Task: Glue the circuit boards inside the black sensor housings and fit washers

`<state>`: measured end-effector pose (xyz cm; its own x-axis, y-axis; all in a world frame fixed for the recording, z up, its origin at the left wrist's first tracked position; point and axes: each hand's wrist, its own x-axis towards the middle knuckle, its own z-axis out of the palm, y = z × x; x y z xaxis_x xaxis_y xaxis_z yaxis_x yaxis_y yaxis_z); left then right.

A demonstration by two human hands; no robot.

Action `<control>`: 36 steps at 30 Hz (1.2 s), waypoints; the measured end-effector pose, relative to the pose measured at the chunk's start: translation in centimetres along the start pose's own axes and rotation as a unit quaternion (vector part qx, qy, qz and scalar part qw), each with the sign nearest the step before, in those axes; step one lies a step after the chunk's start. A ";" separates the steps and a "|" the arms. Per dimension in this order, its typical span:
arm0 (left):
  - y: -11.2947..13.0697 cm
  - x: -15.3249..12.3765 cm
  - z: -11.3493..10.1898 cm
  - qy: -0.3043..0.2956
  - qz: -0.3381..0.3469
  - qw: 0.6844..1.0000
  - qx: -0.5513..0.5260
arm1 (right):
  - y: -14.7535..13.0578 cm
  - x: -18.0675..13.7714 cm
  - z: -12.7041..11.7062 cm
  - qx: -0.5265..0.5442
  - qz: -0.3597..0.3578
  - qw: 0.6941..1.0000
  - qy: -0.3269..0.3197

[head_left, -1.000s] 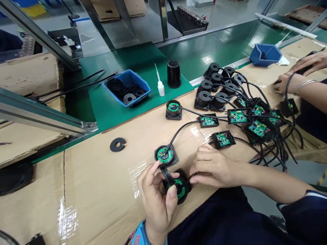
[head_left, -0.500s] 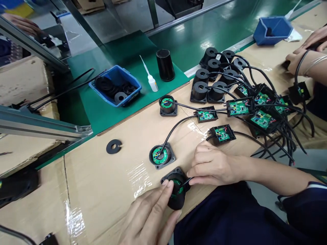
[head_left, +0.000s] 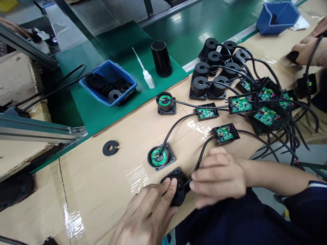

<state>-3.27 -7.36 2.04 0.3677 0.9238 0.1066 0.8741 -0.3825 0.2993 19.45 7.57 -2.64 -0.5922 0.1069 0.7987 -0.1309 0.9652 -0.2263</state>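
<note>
A black round housing with a square flange [head_left: 176,171] lies near the front edge of the bench, a slotted black disc [head_left: 178,197] over its opening. My left hand [head_left: 150,207] presses the disc with its fingertips together, the thumb lower at the side. From the disc's slot a black cable [head_left: 200,158] curves up to a small open box with a green circuit board [head_left: 224,133]. My right hand [head_left: 219,173], smeared by motion, is beside this cable with fingers curled; whether it grips the cable is unclear. Another slotted black disc [head_left: 110,148] lies flat to the left.
Two open housings with green boards, one nearer [head_left: 159,157] and one farther [head_left: 166,102], lie behind. Covered housings [head_left: 199,86] and cabled boxes crowd the right. A blue bin [head_left: 109,81], white dropper bottle [head_left: 148,80] and black cup [head_left: 162,59] stand behind. A co-worker's hand [head_left: 306,51] is far right.
The disc now lies over the housing's opening, hiding the green board seen before. My right hand has drawn back slightly right and down, leaving more of the cable visible.
</note>
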 end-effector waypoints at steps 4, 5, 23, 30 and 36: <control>-0.3 -0.4 1.0 0.017 -0.004 1.000 0.009 | -1.6 -0.6 1.7 -0.012 -0.076 0.997 0.015; -0.5 -0.5 1.2 0.018 -0.002 1.000 0.010 | -1.9 -0.6 2.0 -0.011 -0.075 0.997 0.000; 1.5 1.8 6.1 0.150 -0.272 0.863 -0.398 | -3.8 0.0 3.6 -0.050 0.021 0.998 -0.021; 3.7 1.0 5.7 0.230 -0.350 0.810 -0.411 | -3.6 0.7 3.2 -0.026 0.005 0.999 -0.022; 0.7 -0.9 -0.6 0.208 -0.333 0.896 -0.208 | -3.4 2.0 2.2 0.038 0.052 0.993 -0.097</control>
<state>-3.14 -8.44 2.69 -0.4159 0.9049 0.0909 0.6300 0.2146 0.7463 16.97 3.92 -1.54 -0.7468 0.1509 0.6477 -0.1153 0.9298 -0.3495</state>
